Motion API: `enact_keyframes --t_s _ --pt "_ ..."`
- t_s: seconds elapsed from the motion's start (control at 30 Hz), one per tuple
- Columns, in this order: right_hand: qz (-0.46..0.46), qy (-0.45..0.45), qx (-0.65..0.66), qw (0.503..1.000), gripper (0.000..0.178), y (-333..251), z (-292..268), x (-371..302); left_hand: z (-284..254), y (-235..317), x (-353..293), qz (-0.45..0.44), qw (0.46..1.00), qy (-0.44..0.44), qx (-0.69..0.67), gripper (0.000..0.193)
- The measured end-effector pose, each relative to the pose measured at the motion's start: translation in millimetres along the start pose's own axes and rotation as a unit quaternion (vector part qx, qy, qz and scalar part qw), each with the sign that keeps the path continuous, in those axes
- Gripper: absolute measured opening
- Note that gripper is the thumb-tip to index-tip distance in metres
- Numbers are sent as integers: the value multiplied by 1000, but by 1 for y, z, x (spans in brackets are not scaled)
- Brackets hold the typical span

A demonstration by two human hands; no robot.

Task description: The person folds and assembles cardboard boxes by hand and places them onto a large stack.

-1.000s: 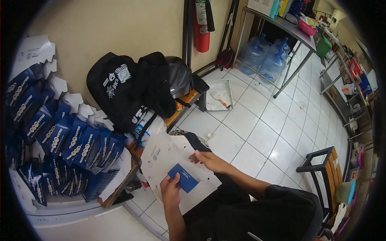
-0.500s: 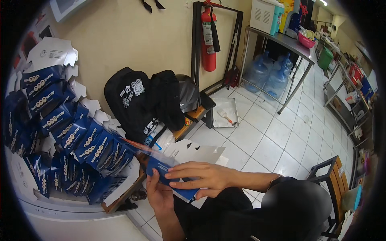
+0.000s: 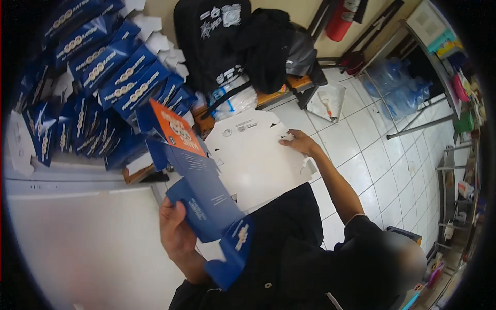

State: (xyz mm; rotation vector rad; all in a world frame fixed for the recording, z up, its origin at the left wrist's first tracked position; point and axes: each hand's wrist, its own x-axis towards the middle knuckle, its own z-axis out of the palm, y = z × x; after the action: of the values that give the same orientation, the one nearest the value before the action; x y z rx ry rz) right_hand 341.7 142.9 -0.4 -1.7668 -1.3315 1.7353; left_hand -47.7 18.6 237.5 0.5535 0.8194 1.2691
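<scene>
My left hand [image 3: 176, 227] grips a flap of a blue flat box blank [image 3: 204, 194], its thumb pressed on the printed side. This blank has an orange panel at its far end and folded side flaps, and it leans over the left edge of a white cardboard blank [image 3: 258, 160]. The white blank lies plain side up over my lap, with small cut slots along its edges. At its right edge my right hand [image 3: 299, 142] takes hold, fingers bent over the border by a slot. Whether several sheets lie under it I cannot tell.
Many folded blue boxes [image 3: 116, 77] are heaped at the left, beside a white surface [image 3: 93, 243]. A black backpack [image 3: 212, 39] and a bag sit on a wooden bench [image 3: 279, 93]. Beyond are a white tray with a brush [image 3: 325, 103], water bottles [image 3: 398, 85] and a fire extinguisher [image 3: 341, 23].
My hands have moved apart, the right to the white blank's far right edge. The blue piece, folded between both hands before, now hangs opened out from my left hand. The view has tilted downward.
</scene>
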Motion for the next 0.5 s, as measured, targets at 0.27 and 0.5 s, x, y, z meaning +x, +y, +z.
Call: enact_keyframes --t_s 0.27,0.5 --pt "-53 44 69 995 44 -2 47 -42 -22 28 -10 66 984 -123 -113 41" --pt "-107 278 -175 938 55 -46 70 -84 12 1 -2 124 991 -41 -21 40"
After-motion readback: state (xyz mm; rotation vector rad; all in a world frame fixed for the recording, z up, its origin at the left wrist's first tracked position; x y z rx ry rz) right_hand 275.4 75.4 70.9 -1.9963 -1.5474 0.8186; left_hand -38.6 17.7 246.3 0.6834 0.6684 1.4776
